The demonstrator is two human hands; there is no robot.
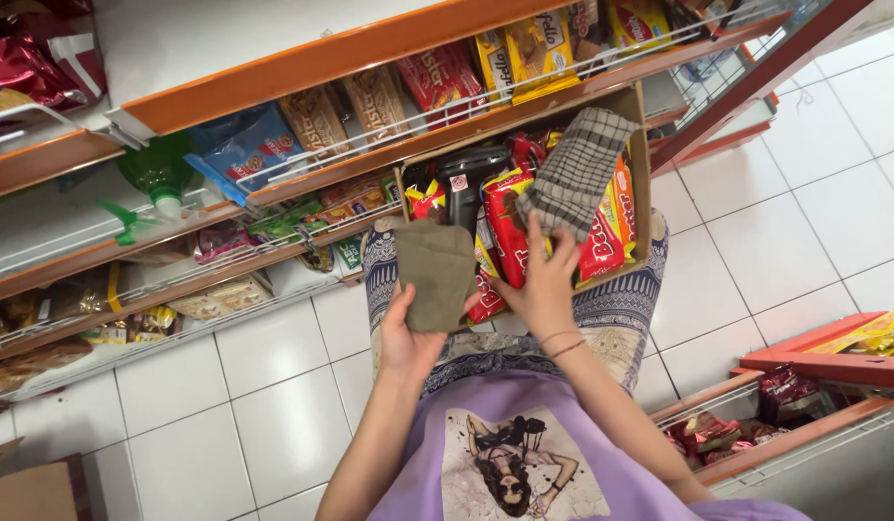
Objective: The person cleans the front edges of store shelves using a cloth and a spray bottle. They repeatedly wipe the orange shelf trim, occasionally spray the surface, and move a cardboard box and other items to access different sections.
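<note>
My left hand [408, 333] holds a folded olive-green cloth [435, 273] up in front of me. My right hand [543, 285] grips the lower end of a grey checked cloth [574, 174], which is draped over red snack packets [510, 217] inside an open cardboard box [643, 164] resting on my lap. A black container [466, 183] stands among the packets in the box.
Orange-edged shelves [302, 63] with wire fronts, stocked with biscuit and snack packets, run along the left and top. A green bottle [158, 174] lies on one shelf. Another shelf [813, 410] with packets is at the right. White tiled floor [756, 241] lies below. A cardboard box corner [27, 487] is at the bottom left.
</note>
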